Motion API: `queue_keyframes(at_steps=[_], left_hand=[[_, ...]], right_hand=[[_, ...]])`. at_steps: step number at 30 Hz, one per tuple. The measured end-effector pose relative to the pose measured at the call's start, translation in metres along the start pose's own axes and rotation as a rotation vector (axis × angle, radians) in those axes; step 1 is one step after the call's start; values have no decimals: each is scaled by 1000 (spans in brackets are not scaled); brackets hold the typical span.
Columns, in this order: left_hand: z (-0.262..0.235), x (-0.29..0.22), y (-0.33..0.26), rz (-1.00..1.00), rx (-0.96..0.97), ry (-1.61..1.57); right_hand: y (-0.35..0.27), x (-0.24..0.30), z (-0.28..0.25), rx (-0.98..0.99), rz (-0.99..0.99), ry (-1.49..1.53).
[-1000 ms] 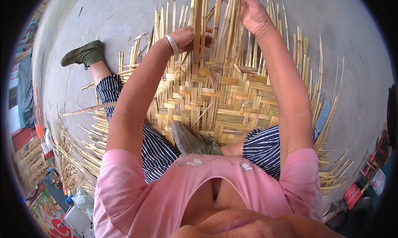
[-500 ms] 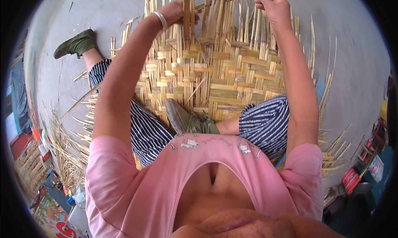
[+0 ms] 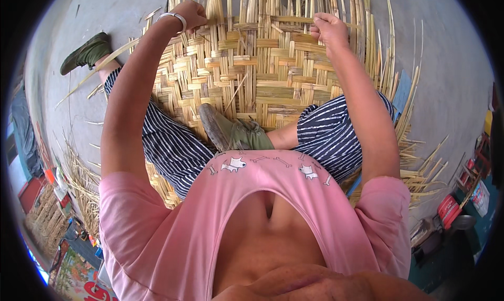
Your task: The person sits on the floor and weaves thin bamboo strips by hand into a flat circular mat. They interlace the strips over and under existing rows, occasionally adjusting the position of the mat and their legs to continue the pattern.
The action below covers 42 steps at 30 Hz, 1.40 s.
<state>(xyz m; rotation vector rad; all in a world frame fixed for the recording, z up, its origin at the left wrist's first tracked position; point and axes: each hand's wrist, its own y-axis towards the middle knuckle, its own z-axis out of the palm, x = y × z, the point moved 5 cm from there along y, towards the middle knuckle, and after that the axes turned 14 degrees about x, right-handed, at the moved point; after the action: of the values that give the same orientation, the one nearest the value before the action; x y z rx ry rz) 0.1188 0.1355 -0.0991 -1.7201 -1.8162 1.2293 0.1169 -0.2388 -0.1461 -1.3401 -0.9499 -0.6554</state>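
A mat (image 3: 220, 75) of split cane or bamboo lies in front of me, woven in its near part, with loose upright strips (image 3: 252, 2) at its far edge. A crosswise strip (image 3: 292, 19) runs among these uprights, just beyond the woven part. My right hand (image 3: 329, 30) pinches it toward its right end, which sticks out past the fingers. At the far left of the mat, my left hand (image 3: 190, 15) is closed at the strip's other side. Its fingertips are partly hidden, and a silver bangle (image 3: 177, 19) is on that wrist.
My crossed leg and green shoe (image 3: 231, 133) rest on the mat's near part. The other green shoe (image 3: 86, 53) is stretched out left. Loose strips (image 3: 76, 180) lie at left, more at right. A blue flat piece (image 3: 402, 93) sits by the right edge.
Both hands have come lower and nearer to the weave, the left also moving leftward. The upright strips raised by my left hand are down, and the crosswise strip now lies closer to the woven edge.
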Motion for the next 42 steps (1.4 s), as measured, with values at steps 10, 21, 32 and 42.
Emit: queue_keyframes(at_steps=[10,21,32,42], left_hand=[[18,-27,3,-17,-162,608],[80,-138,45,690,-480,313],[63,-177,27,304,-173,44],[74,-168,37,242,-489,-74]], right_hand=[[-7,-3,1,31,55,-10],[-4,-5,-15,21,23,474],[24,-32,-79,-75,23,590],[32,1,-29,234,-167,310]])
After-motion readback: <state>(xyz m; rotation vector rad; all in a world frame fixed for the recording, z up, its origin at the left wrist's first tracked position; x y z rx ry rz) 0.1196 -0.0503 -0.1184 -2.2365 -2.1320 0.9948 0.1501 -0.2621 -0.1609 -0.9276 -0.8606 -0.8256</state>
